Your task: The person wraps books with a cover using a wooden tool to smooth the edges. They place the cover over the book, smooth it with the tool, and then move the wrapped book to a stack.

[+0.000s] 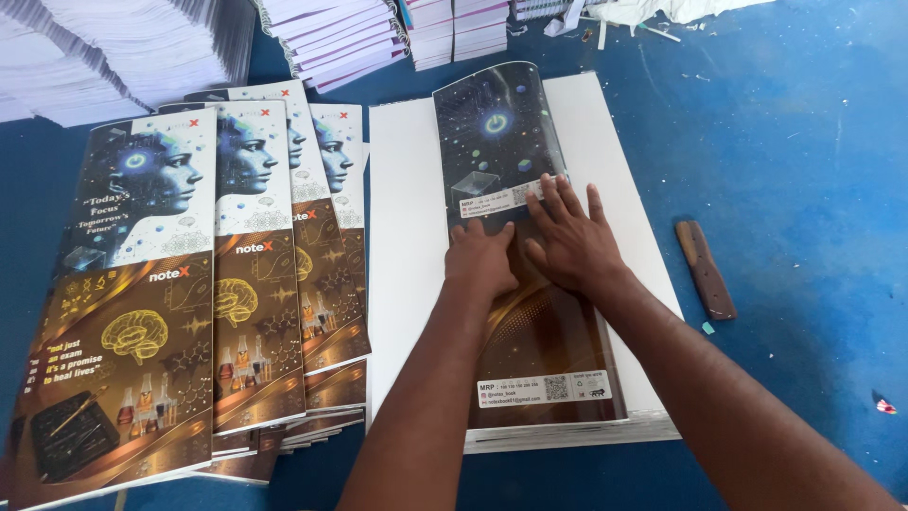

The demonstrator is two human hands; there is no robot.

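Under both hands, glossy dark cover sheet; top edge curled

A long glossy printed cover sheet, dark and starry above, brown below, lies lengthwise at frame centre atop a white paper stack, its top edge curling upward.
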